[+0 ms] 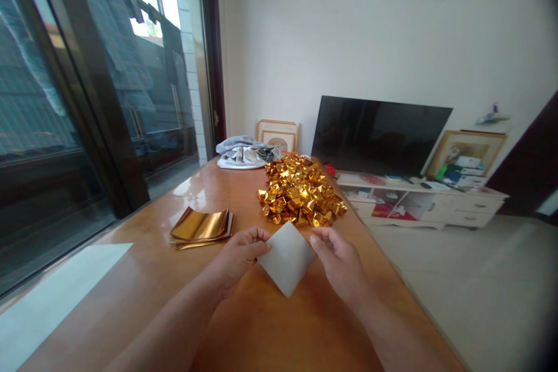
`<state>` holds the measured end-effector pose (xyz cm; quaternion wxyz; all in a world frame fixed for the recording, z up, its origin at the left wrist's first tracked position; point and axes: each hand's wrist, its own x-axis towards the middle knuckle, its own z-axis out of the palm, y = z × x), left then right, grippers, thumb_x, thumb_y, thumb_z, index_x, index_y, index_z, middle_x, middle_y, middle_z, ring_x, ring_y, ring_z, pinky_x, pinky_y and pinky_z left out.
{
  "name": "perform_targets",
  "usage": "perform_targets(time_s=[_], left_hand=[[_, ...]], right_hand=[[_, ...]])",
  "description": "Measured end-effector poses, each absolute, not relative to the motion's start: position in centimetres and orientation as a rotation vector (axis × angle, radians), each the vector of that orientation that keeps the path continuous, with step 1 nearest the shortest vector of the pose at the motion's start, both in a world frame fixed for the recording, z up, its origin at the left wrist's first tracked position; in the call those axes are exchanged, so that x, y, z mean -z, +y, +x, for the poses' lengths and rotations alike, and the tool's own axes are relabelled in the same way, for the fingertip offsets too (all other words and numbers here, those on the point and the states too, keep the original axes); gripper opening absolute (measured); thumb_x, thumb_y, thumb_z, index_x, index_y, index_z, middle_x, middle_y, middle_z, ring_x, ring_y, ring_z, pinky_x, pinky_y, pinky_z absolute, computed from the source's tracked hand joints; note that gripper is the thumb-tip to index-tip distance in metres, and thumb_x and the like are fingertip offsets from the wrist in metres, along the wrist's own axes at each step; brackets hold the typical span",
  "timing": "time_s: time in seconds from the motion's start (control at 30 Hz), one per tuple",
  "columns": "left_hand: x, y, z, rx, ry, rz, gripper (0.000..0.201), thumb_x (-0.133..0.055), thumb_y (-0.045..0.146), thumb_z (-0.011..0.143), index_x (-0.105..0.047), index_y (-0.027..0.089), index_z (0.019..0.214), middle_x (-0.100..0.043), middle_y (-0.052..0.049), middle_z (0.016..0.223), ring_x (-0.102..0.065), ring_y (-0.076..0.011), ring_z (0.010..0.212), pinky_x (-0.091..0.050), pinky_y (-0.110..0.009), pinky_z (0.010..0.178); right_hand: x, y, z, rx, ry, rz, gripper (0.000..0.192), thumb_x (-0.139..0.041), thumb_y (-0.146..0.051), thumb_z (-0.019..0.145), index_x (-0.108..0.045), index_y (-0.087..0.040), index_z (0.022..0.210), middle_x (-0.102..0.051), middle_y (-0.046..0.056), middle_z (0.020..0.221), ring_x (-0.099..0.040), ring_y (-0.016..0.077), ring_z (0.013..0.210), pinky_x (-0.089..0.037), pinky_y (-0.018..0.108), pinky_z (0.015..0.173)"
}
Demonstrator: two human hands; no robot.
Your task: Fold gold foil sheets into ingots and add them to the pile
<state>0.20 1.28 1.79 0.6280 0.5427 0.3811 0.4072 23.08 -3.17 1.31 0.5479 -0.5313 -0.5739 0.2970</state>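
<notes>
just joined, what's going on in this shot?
A person holds a pale square sheet of paper by two opposite corners, left hand and right hand, just above a wooden table. A stack of flat gold foil sheets lies to the left; a heap of folded gold pieces sits behind.

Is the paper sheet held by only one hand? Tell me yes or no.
No: the left hand and the right hand each pinch a side of the pale paper sheet above the wooden table.
</notes>
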Motion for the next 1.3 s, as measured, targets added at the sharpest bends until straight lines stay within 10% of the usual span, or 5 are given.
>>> perform_targets(time_s=[0.4,1.3], left_hand=[[-1.6,1.6,0.1,-1.021,0.846,1.021,0.029,-0.070,0.024,0.072,-0.053,0.020,0.096,-0.063,0.000,0.083,-0.061,-0.0145,0.070,-0.037,-0.024,0.057],[-2.5,-0.8,2.4,-0.876,0.579,1.411,0.021,-0.069,0.034,0.086,-0.065,0.017,0.098,-0.068,-0.006,0.095,-0.060,-0.0183,0.091,-0.044,-0.030,0.084]], right_hand=[[-2.0,-4.6,22.0,-0.263,-1.500,-1.210,0.017,-0.056,-0.037,0.093,-0.064,-0.021,0.094,-0.063,0.003,0.086,-0.057,0.0179,0.078,-0.045,0.030,0.072],[-1.2,-4.8,21.0,-0.356,-1.801,-1.281,0.021,-0.054,-0.026,0.091,-0.070,-0.025,0.106,-0.071,0.003,0.094,-0.063,0.0188,0.085,-0.047,0.029,0.073]])
